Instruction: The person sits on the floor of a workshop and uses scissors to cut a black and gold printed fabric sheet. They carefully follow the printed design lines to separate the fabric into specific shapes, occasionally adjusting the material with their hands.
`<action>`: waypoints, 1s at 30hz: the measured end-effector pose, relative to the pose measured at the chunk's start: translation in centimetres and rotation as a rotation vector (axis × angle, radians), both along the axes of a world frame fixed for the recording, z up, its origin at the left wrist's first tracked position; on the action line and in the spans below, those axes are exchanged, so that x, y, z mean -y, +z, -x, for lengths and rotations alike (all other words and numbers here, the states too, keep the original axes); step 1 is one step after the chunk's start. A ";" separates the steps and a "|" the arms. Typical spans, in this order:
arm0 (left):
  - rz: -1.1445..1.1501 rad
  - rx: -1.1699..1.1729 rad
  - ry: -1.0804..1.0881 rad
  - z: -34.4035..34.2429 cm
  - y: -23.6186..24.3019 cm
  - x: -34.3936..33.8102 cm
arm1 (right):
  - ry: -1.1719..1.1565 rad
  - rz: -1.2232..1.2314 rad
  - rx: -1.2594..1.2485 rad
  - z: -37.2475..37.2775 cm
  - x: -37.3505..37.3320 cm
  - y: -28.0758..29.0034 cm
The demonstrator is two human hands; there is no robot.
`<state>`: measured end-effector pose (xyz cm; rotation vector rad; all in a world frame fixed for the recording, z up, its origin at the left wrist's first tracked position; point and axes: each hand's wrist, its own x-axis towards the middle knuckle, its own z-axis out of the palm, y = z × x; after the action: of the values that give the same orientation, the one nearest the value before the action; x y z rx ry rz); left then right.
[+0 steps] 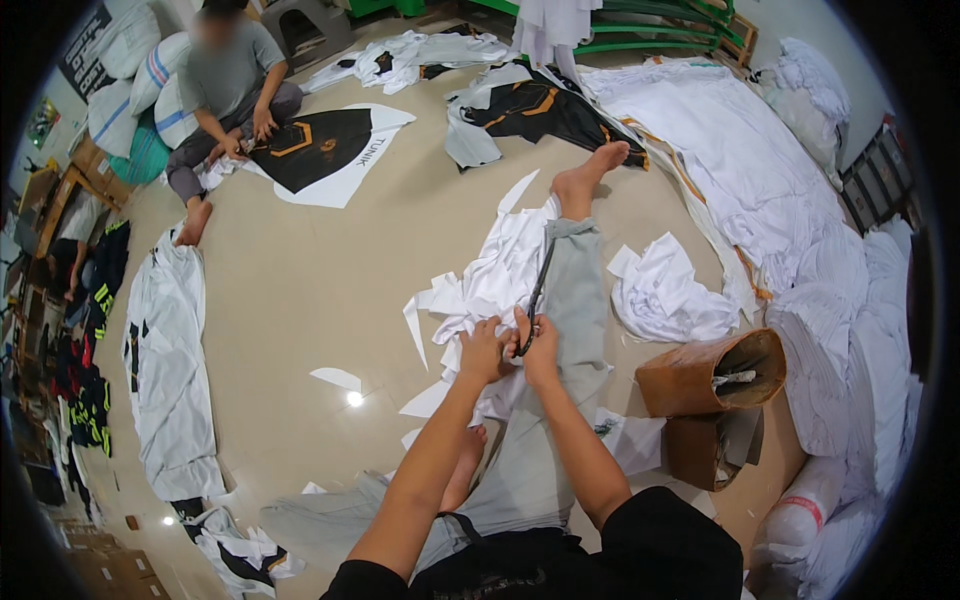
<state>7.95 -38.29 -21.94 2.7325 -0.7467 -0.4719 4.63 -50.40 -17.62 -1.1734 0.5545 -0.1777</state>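
Over my stretched-out leg both hands are close together at a crumpled heap of white fabric (490, 275). My left hand (486, 352) has its fingers curled in on the cloth, closed on it. Just beside it my right hand (538, 350) is closed round a long, narrow dark thing (540, 282). Near the fingers this thing curves like a loop, and from there it runs up along my trouser leg; I cannot make out its kind. Pointed white fabric scraps (413, 328) stick out at the heap's left side.
A co-worker (230, 85) sits at the far left by a black-and-white garment panel (318, 150). White cloth stacks (720, 165) line the right, near a brown carton (690, 378). A white garment pile (172, 370) lies left, and a loose scrap (336, 378) nearer me.
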 end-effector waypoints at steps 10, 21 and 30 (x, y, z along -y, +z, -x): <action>0.188 0.521 0.487 1.5 -3.8 -24.5 | -0.004 0.057 -0.016 0.0 -0.3 0.8; 0.387 -0.235 -0.197 -0.6 -10.7 -8.2 | 0.159 0.341 0.164 3.6 -3.6 7.9; 0.751 -0.152 0.380 6.7 -2.9 -15.8 | 0.389 0.418 -0.067 7.9 -3.5 7.8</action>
<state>1.21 -22.46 -24.84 2.0293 -0.2646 -0.2375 -3.27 -46.94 -9.77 -1.6755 0.3441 0.0858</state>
